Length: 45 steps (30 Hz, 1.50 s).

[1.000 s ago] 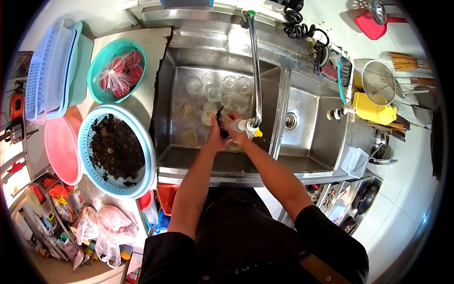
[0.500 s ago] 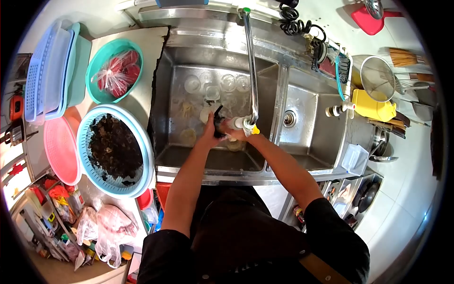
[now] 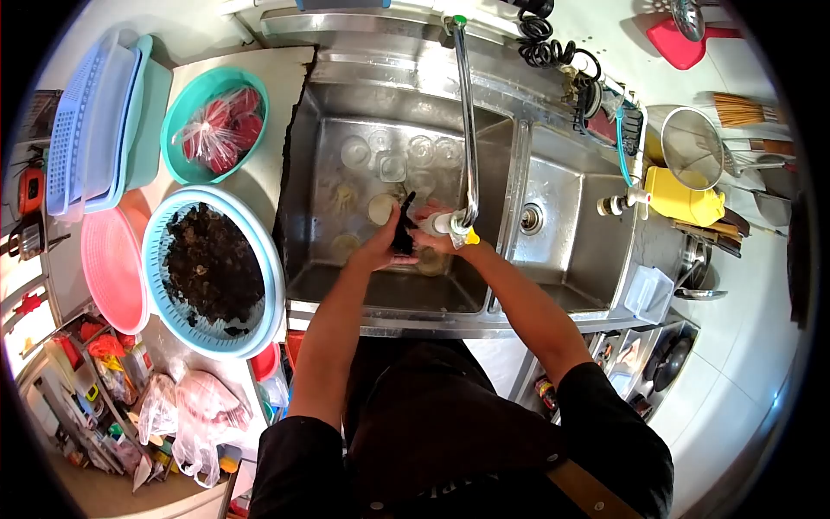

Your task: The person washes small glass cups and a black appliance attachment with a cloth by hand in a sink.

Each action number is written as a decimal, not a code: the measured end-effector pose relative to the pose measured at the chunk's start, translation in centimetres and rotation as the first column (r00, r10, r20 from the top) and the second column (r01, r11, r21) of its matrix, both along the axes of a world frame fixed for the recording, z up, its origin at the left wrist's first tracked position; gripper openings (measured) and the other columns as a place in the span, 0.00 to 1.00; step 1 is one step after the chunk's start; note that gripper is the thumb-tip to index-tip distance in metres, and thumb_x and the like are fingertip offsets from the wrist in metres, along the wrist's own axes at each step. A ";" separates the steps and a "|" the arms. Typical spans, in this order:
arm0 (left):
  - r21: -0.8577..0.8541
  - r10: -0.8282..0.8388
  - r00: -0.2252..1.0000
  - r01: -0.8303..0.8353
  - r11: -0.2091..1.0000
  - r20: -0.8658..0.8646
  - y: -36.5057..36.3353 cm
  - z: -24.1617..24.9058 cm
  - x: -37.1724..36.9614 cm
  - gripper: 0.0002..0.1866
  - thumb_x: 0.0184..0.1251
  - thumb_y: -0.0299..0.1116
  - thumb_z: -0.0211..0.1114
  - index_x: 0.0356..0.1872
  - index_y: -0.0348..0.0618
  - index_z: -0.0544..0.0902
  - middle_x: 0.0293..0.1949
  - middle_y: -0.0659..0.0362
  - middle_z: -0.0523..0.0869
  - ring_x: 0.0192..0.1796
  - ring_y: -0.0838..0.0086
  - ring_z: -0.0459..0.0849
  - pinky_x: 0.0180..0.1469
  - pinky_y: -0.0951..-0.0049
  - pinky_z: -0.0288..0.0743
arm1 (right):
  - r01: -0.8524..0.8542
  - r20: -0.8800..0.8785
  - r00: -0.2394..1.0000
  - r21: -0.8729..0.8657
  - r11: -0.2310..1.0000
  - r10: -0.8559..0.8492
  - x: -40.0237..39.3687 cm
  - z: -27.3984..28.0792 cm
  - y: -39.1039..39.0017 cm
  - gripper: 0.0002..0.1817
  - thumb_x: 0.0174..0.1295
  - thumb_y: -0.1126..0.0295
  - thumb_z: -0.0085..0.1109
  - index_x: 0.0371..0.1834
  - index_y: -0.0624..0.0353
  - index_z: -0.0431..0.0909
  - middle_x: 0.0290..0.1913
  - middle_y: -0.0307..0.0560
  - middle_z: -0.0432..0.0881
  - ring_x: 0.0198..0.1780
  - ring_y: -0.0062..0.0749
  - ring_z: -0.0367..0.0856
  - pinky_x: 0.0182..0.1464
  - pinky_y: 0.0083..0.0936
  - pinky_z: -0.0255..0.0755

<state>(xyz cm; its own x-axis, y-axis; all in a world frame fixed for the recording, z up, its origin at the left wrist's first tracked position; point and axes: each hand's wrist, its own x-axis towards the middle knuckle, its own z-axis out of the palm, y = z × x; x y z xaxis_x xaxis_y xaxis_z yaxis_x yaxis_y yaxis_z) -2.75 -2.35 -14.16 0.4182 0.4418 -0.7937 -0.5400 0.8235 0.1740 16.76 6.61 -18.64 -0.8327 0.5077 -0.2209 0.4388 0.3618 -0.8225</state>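
Over the large sink basin (image 3: pixel 311 216), my left hand (image 3: pixel 379 246) has its fingers around a dark, limp-looking piece (image 3: pixel 405 225) with a tapered upper end; I cannot make out its kind. My right hand (image 3: pixel 439 239) touches the same piece from the right, partly hidden beneath the faucet spout (image 3: pixel 451 224). Its fingers look wet and blurred. Several see-through round containers (image 3: pixel 354 151) lie on the basin floor, beside a square one (image 3: pixel 392 168). A pale round piece (image 3: pixel 380 208) is close to my left fingertips.
Left of the sink stand a light-blue basket (image 3: pixel 156 285) of dark, ragged pieces, a teal basin (image 3: pixel 173 130) with bagged red contents, and a pink basket (image 3: pixel 105 277). On the right are a smaller basin (image 3: pixel 562 233), a yellow jug (image 3: pixel 683 197) and a strainer (image 3: pixel 692 147).
The dark piece now stands more upright between my hands, with its tapered end higher. Both hands stay under the faucet; the whole view has shifted slightly.
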 end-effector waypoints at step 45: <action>-0.154 0.584 0.807 -0.568 0.808 0.085 -0.9 -2.3 4.5 0.20 0.74 0.53 0.51 0.49 0.47 0.77 0.38 0.60 0.81 0.35 0.69 0.78 0.34 0.64 0.73 | 0.478 -0.305 0.756 -0.347 0.807 -0.579 -4.4 2.2 -0.5 0.10 0.55 0.73 0.64 0.41 0.55 0.78 0.39 0.41 0.82 0.38 0.30 0.82 0.41 0.26 0.76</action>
